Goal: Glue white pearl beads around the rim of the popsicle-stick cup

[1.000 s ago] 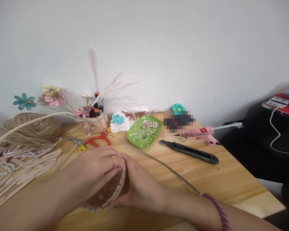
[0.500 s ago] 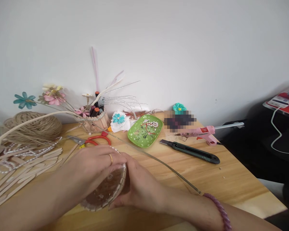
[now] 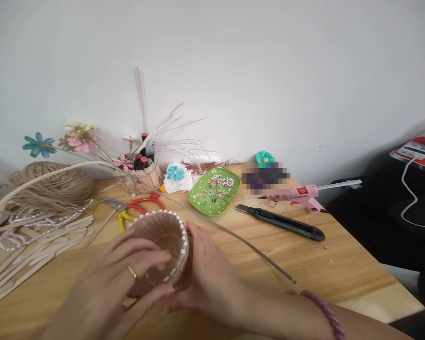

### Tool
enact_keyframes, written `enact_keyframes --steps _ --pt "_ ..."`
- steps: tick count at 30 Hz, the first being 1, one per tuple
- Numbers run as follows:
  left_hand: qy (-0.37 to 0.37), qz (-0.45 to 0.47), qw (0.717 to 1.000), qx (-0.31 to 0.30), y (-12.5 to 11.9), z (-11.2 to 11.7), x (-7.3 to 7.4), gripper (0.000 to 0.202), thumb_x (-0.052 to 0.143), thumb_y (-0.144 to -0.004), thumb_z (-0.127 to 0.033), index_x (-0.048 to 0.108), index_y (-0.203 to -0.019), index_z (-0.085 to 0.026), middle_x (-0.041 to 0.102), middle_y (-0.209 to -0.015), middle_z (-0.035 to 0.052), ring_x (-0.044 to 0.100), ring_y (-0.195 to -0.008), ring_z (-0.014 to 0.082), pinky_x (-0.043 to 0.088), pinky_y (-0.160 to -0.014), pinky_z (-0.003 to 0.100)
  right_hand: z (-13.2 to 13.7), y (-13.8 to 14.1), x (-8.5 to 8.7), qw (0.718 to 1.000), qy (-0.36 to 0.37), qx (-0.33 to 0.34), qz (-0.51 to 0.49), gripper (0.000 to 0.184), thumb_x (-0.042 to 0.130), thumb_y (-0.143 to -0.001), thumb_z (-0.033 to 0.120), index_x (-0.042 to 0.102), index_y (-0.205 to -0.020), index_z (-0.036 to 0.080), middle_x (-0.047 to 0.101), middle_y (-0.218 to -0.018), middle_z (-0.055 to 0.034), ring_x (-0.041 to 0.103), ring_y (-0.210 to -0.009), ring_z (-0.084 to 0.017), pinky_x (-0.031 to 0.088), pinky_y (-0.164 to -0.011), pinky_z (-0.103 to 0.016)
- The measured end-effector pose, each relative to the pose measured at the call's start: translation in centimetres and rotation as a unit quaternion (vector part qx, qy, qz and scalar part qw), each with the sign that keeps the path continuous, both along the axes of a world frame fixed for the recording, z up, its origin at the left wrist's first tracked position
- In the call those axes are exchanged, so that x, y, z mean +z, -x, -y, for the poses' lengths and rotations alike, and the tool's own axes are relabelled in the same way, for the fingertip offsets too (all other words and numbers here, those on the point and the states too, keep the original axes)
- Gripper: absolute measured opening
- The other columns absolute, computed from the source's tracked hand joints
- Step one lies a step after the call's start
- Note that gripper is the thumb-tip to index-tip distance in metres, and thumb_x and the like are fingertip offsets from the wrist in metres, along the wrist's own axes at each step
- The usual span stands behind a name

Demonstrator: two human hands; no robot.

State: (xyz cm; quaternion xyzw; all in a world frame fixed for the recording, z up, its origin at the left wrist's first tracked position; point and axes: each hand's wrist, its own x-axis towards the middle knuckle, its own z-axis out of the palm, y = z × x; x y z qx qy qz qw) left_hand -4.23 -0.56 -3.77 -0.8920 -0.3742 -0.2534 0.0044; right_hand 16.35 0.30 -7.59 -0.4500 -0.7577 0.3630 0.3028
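A round cup [image 3: 179,270] leans toward me, its outside lined with wooden craft sticks and its rim edged with white pearl beads. My right hand [image 3: 216,278] is wrapped around the cup's right side, thumb low in front. My left hand [image 3: 123,278], slightly blurred, lies across the cup's near left side. Its fingers are apart and reach over the mouth, with the thumb outside near the front rim. Whether those fingertips touch the cup, I cannot tell. Just behind the cup are red and yellow scissors [image 3: 145,203].
Loose craft sticks [image 3: 53,250], a bead string [image 3: 14,241] and a twine ball [image 3: 53,183] lie left. Behind stand a pen holder [image 3: 138,182] and a green tray [image 3: 201,203]. A utility knife [image 3: 286,224], pink glue gun [image 3: 297,194] and long stem [image 3: 255,250] lie right.
My left hand has come off the far rim and moved toward me, its fingers spreading. More of the beaded rim and the cup's inside now shows. My right hand still grips the cup.
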Motion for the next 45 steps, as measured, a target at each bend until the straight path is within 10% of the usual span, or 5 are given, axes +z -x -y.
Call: enact_keyframes --steps 4,9,14,20,45 --pt "0.038 -0.007 0.998 -0.046 1.2 -0.8 1.2 0.024 0.061 -0.085 -0.019 0.062 -0.104 -0.034 0.076 -0.096 -0.0078 0.068 -0.097 0.0163 0.019 -0.121 0.038 -0.3 -2.0 -0.3 0.998 -0.026 0.04 0.051 0.131 0.086 -0.048 0.059 0.019 -0.147 0.008 0.031 -0.147 -0.0306 0.031 -0.138 -0.043 0.033 -0.111 -0.06" --pt "0.074 -0.008 0.997 -0.019 2.2 0.9 1.8 0.028 0.055 -0.083 -0.011 0.062 -0.101 -0.031 0.074 -0.103 -0.0053 0.063 -0.111 0.0151 -0.004 -0.122 0.042 -0.7 -3.3 1.3 0.979 -0.194 0.058 0.035 0.065 0.07 -0.082 0.043 0.038 -0.135 0.023 0.051 -0.126 -0.0147 0.05 -0.12 -0.029 0.047 -0.099 -0.049" --pt "0.09 0.059 0.993 0.056 1.4 2.7 0.9 0.032 0.056 -0.076 -0.011 0.061 -0.102 -0.028 0.072 -0.103 -0.001 0.06 -0.114 0.0202 -0.004 -0.119 0.056 -0.6 -2.2 4.4 0.946 -0.304 0.115 0.007 0.021 0.056 -0.089 0.011 0.058 -0.105 0.024 0.062 -0.098 -0.0061 0.059 -0.094 -0.02 0.051 -0.082 -0.038" --pt "0.12 0.153 0.977 0.084 0.0 2.6 0.0 0.013 0.067 -0.075 -0.021 0.067 -0.088 -0.024 0.075 -0.09 0.0001 0.065 -0.1 0.0218 -0.009 -0.116 0.061 -1.4 0.1 6.8 0.954 -0.233 0.188 0.002 0.012 0.058 -0.092 0.015 0.066 -0.098 0.022 0.069 -0.089 -0.0028 0.064 -0.086 -0.016 0.051 -0.08 -0.032" --pt "0.095 0.232 0.961 0.118 -1.2 2.3 -0.7 0.004 0.068 -0.073 -0.02 0.071 -0.075 -0.02 0.071 -0.079 -0.0005 0.067 -0.088 0.0188 0.016 -0.114 0.062 -1.8 0.6 6.3 0.96 -0.19 0.204 0.022 0.007 0.065 -0.087 0.016 0.069 -0.088 0.022 0.069 -0.086 -0.0016 0.064 -0.083 -0.015 0.049 -0.076 -0.032"
